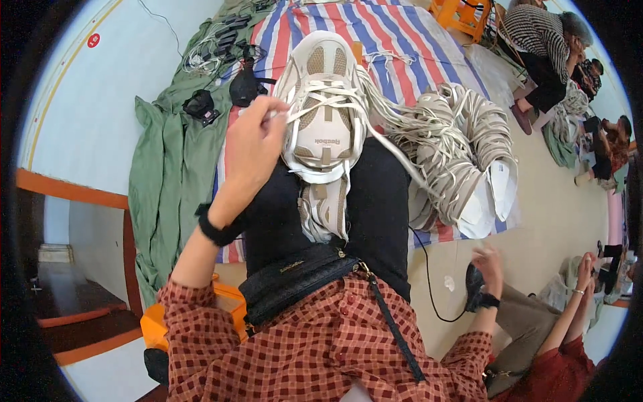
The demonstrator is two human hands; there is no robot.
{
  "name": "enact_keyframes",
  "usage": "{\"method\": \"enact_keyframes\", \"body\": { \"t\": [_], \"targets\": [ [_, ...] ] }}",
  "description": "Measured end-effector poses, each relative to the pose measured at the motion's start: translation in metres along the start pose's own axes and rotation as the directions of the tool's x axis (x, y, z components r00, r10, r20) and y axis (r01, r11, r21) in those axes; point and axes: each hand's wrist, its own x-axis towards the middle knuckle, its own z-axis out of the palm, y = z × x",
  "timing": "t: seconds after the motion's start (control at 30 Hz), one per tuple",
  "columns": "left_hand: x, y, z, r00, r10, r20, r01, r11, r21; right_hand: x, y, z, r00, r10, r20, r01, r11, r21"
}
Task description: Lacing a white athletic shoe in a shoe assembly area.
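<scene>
A cream and tan sneaker upper (pixel 323 134) lies over my knees, its toe pointing away from me. White shoelace (pixel 333 100) crosses its front in several rows. At its left edge my left hand (pixel 254 147) pinches a lace between thumb and fingertips. One lace strand runs off the upper's right side, down toward the right. My right hand (pixel 490 271) is far out to the right, over the floor, with fingers curled; whether the strand reaches it does not show. Another matching upper (pixel 324 209) sits between my thighs, partly covered by the first.
Stacked laced uppers (pixel 462 151) stand close on the right, on a striped tarp (pixel 408 27). Green cloth (pixel 161 154) and black items (pixel 249 84) lie to the left. A black cable (pixel 429 268) crosses the floor. One person sits close at lower right; others sit farther back.
</scene>
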Motion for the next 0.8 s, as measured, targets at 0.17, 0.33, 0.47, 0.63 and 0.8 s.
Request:
{"method": "enact_keyframes", "body": {
  "t": [0.17,0.33,0.47,0.63,0.8],
  "targets": [
    [-0.029,0.01,-0.06,0.94,-0.144,0.309,0.22,0.949,-0.226,-0.001,-0.061,0.204,0.771,-0.411,0.487,0.637,0.524,-0.566],
    [-0.049,0.019,-0.097,0.916,-0.195,0.349,0.26,0.954,-0.15,-0.056,-0.144,0.376,0.493,-0.603,0.628,0.775,0.632,-0.002],
    [-0.065,-0.004,-0.124,0.927,-0.244,0.283,0.247,0.969,0.026,-0.07,-0.179,0.436,0.222,-0.646,0.731,0.974,0.122,-0.189],
    [-0.063,-0.057,-0.178,0.946,-0.311,0.086,0.295,0.941,0.165,-0.056,-0.2,0.448,0.255,-0.452,0.855,0.967,0.098,-0.236],
    [-0.061,-0.107,-0.221,0.958,-0.275,-0.077,0.286,0.931,0.228,-0.058,-0.221,0.45,0.254,-0.261,0.931,0.967,0.06,-0.247]
  ]
}}
